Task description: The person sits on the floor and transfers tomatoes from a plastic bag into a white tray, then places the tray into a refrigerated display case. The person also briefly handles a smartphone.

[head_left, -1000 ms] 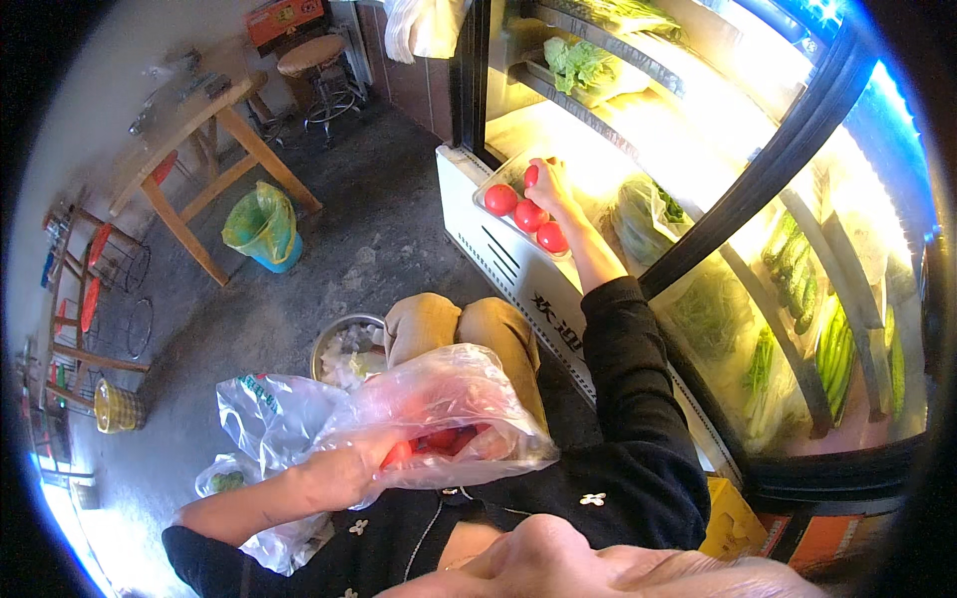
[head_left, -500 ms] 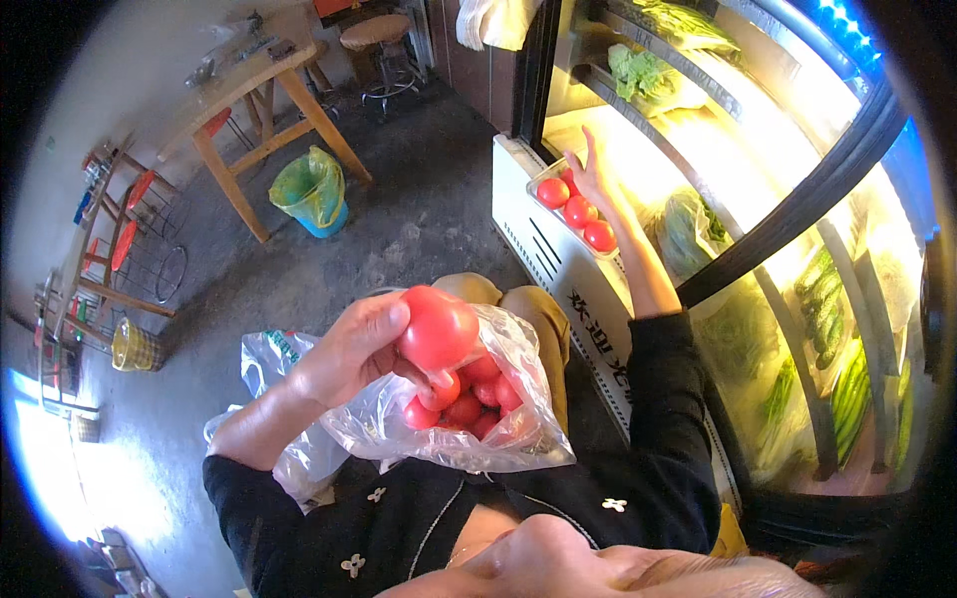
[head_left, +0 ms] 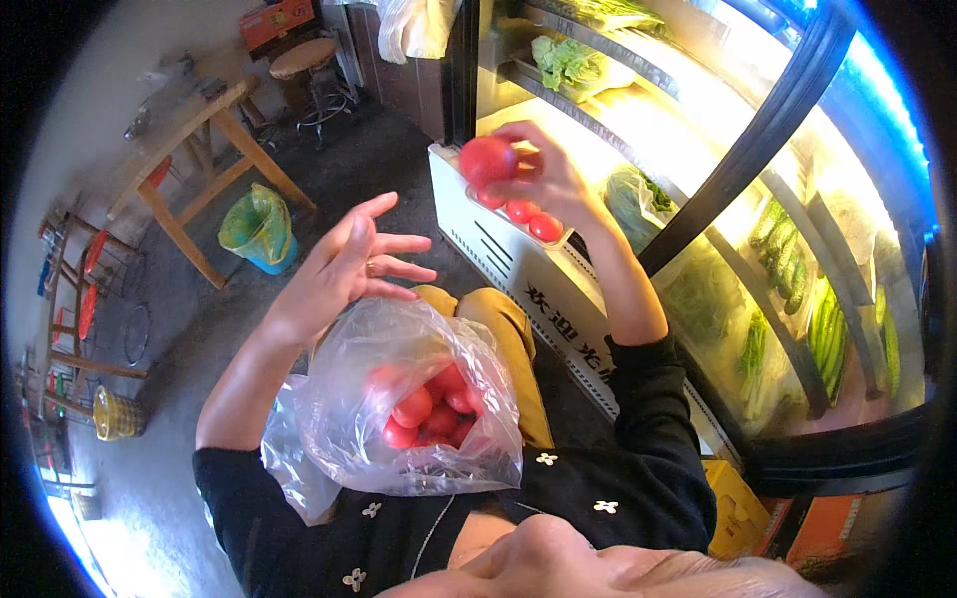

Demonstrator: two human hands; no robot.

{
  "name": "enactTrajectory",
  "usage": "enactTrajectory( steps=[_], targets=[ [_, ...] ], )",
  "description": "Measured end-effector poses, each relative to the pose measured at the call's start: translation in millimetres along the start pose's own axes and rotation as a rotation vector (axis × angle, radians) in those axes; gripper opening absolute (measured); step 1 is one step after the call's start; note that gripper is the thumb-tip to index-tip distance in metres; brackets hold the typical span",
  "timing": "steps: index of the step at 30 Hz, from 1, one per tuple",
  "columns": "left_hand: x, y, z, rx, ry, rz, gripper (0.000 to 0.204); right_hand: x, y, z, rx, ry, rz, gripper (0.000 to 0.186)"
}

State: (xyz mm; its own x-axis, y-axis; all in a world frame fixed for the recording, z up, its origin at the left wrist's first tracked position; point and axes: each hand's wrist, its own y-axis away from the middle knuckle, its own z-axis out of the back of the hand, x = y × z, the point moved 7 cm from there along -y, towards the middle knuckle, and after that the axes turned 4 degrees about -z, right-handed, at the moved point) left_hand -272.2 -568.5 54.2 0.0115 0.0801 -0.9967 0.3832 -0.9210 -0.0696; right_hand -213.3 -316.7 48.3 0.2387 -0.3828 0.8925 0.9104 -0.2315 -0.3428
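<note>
My right hand (head_left: pixel 553 174) is closed round a large red tomato (head_left: pixel 486 162), slightly smeared by motion, just over a small clear tray (head_left: pixel 566 242) at the open fridge's edge. More tomatoes (head_left: pixel 544 227) sit in that tray, partly hidden by the hand. My left hand (head_left: pixel 334 269) is held up empty with fingers spread; a ring shows on one finger. Below it, a clear plastic bag (head_left: pixel 339 399) gapes open on my lap. Several red tomatoes (head_left: pixel 412 408) lie inside, some seen through the plastic.
The lit display fridge (head_left: pixel 469 189) on the right holds a leafy green (head_left: pixel 566 65) and cucumbers (head_left: pixel 788 259), with a dark door frame (head_left: pixel 748 140) slanting across. A lined bin (head_left: pixel 259 229), wooden table (head_left: pixel 179 234), stool (head_left: pixel 302 58) and yellow basket (head_left: pixel 118 412) stand on the left.
The large tomato has passed from my left hand to my right, which has come back from the tray's far end. My left hand has opened and risen. The view has swung right.
</note>
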Motion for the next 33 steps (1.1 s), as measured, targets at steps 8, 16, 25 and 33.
enactTrajectory(
  steps=[8, 16, 25, 33],
  targets=[
    [-36, 65, 19, -0.198, -0.199, -0.234, 0.039, -296, -3, 114, -0.602, -0.307, -0.504, 0.055],
    [-25, 123, 46, -0.502, -0.363, -0.264, 0.031, -295, 5, 126, -0.460, 0.889, -0.621, 0.034],
    [0, 133, 44, -0.497, -0.333, -0.218, 0.037, -315, 3, 144, -0.366, 0.662, -0.575, 0.066],
    [-9, 148, 14, -0.433, -0.429, -0.327, 0.082, -80, 5, 25, -0.365, 0.099, -0.006, 0.031]
  ],
)
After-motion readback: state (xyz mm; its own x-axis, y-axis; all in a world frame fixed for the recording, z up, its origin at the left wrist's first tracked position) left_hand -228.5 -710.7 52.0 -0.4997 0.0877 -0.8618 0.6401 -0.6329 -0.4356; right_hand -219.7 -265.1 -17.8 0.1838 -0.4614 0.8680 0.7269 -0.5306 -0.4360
